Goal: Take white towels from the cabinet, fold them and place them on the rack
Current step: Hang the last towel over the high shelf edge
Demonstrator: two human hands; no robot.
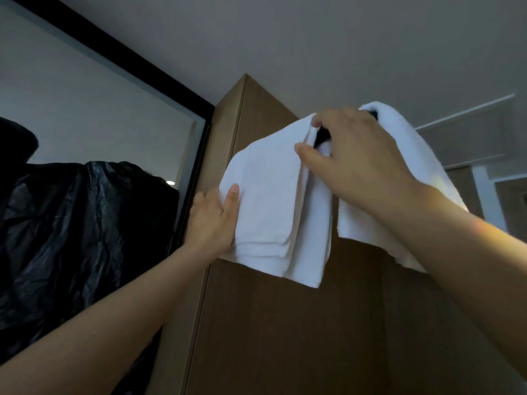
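Observation:
A folded white towel (268, 201) hangs over a dark rack bar (320, 138) high in front of the brown wooden cabinet (285, 323). My left hand (212, 218) grips the towel's lower left edge, thumb on its front. My right hand (350, 158) pinches the towel's top fold at the bar. A second white towel (399, 155) hangs to the right, partly hidden behind my right forearm.
A black-framed mirror or glass panel (114, 109) fills the left, with a black plastic sheet (71, 223) showing in it. The grey ceiling (313, 38) is above. A doorway frame (484, 181) shows at the far right.

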